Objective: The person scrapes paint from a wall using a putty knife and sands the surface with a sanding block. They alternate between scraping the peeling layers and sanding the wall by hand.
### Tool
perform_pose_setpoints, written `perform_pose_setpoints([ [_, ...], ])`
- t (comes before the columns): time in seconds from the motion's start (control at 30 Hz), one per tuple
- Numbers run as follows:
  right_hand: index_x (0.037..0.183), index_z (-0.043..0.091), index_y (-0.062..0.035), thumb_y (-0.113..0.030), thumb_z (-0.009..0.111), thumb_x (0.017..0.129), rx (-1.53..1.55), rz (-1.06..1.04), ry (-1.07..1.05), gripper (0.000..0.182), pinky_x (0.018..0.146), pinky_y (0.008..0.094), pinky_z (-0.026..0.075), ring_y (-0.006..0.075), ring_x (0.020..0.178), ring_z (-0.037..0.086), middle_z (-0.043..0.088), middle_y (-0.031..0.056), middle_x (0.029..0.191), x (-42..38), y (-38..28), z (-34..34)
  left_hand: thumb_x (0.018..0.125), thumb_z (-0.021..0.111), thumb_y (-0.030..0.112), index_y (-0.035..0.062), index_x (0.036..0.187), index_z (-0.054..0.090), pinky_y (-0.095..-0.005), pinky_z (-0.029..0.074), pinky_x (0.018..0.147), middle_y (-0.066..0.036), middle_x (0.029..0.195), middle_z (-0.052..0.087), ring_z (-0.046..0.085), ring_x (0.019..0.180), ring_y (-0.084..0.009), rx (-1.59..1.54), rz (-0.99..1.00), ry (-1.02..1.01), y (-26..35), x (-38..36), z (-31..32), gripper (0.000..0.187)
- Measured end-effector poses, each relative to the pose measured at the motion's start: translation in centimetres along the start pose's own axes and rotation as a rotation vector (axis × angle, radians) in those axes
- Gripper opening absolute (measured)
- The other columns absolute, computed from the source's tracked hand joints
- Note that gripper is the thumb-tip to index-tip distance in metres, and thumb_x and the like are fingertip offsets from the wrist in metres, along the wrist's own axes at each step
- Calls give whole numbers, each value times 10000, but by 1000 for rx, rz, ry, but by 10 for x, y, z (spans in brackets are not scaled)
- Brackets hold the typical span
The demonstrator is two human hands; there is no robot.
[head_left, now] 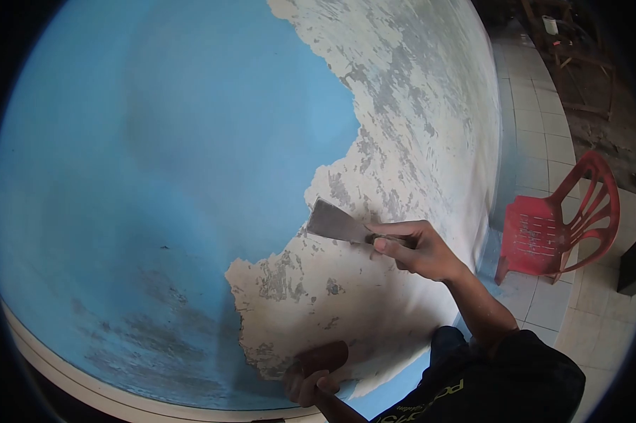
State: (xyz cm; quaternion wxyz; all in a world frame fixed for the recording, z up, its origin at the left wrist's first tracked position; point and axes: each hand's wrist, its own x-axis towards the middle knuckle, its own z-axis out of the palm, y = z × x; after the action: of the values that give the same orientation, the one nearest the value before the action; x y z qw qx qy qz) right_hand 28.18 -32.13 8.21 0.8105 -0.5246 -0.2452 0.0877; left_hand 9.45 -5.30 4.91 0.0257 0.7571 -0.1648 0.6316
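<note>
My right hand [420, 248] is wrapped round the handle of a putty knife [335, 221], thumb below and index finger along the top. Its broad metal blade lies at the ragged border of the blue paint [212, 127] on the wall. Around the blade is a whitish, scraped patch [311, 278] with grey blotches. Lower down, my left hand [309, 388] is closed on a flat, dark reddish-brown piece [323, 357] with rounded corners, close to the wall. Shadow covers that hand, and the exact kind of piece cannot be made out.
On the tiled floor [533, 137] at the right stands a red plastic chair [533, 236]. A wooden frame [579, 67] with a white cup [550, 25] is at the upper right. A pale ledge [85, 377] curves along the lower left edge.
</note>
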Motion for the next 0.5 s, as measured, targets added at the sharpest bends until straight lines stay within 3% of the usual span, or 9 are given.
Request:
perform_pose_setpoints([
  [0.23,1321,652,-105,-352,685,967,164,129,-31,433,471,197,350,29,529,426,675,5,816,-8,28,-3,939,547,364,176,570,626,-354,547,551,-87,573,630,685,574,-271,-14,-8,-24,-3,-6,-3,421],
  [0.5,1324,648,-98,-347,682,970,123,41,-6,434,464,197,344,17,527,413,663,-12,791,1,7,2,963,495,341,136,511,553,-380,538,532,-87,549,603,654,530,-284,-10,-3,-46,-1,-4,-3,500],
])
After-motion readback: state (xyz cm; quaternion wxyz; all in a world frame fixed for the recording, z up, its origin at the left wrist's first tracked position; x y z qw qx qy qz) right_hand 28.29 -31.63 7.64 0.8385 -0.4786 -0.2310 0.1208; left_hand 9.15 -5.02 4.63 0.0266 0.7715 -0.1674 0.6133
